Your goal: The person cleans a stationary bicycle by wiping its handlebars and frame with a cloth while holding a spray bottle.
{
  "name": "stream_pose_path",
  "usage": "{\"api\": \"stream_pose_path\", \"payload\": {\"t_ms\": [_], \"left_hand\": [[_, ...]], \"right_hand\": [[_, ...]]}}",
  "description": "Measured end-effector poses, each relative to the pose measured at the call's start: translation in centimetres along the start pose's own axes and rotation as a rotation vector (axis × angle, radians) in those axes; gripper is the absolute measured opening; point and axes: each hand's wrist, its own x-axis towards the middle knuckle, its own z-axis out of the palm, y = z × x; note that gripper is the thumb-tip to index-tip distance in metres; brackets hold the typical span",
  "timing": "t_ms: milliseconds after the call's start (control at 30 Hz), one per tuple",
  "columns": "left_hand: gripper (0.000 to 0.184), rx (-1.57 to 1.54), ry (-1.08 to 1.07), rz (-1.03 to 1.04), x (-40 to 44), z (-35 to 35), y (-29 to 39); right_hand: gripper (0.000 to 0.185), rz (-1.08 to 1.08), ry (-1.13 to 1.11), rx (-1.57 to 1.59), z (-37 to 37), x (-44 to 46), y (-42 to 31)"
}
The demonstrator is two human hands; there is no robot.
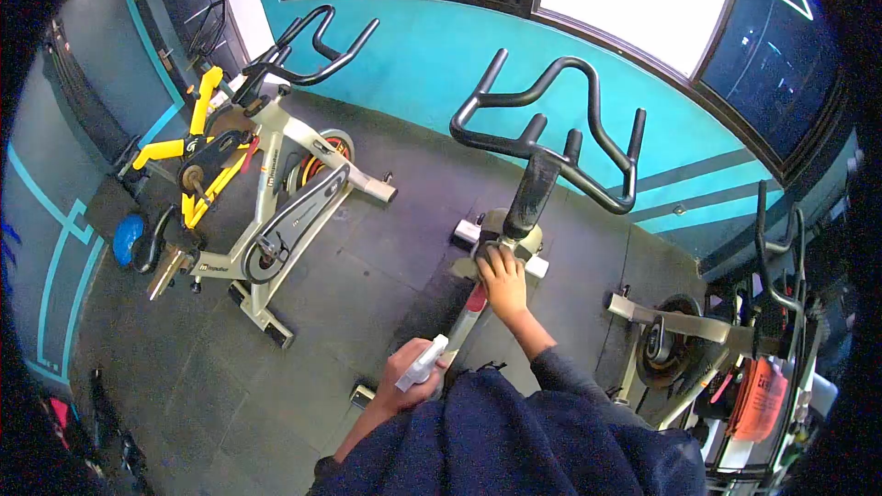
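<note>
My left hand (410, 377) is wrapped around a white spray bottle (424, 364), of which mainly the trigger head shows from above. It is low in the view, beside the rear part of the exercise bike in front of me. My right hand (503, 280) presses with bent fingers on the front of that bike's frame (469, 314), just below the black handlebar post (533, 193). Something dark lies under its fingertips, too hidden to name. The bike's black handlebars (551, 142) rise beyond my hands, towards the wall.
A second exercise bike (276, 174) stands at the left, with a yellow-framed machine (204, 147) behind it. Another bike (675, 340) is at the right, near an orange item (761, 400). A turquoise wall (413, 55) with windows closes off the far side.
</note>
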Motion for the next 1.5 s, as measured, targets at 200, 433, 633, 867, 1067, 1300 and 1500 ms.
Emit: {"api": "stream_pose_path", "payload": {"t_ms": [200,433,633,867,1067,1300,1500], "left_hand": [[0.03,0.065,0.022,-0.007,0.4,-0.5,-0.4],[0.031,0.058,0.002,0.005,1.1,0.1,0.4],[0.03,0.002,-0.057,0.021,1.0,0.8,0.6],[0.027,0.096,0.014,0.084,-0.3,0.2,-0.1],[0.028,0.042,0.074,-0.036,-0.7,-0.3,-1.1],[0.027,0.048,0.059,0.051,1.3,-0.8,-0.4],[0.025,0.027,0.028,0.044,2.6,-0.1,-0.4]], "right_hand": [[0.034,-0.021,0.027,0.047,-0.1,-0.6,0.2],[0.029,0.126,-0.19,0.004,2.7,3.1,-0.2],[0.032,0.09,-0.099,-0.028,2.4,4.8,-0.1],[0.03,0.082,0.103,0.612,0.4,2.6,2.3],[0.047,0.876,0.181,1.255,-1.4,0.2,3.2],[0.043,0.978,0.544,2.499,-7.1,-3.3,10.0],[0.049,0.825,0.921,1.72,-17.7,3.3,11.5]]}}
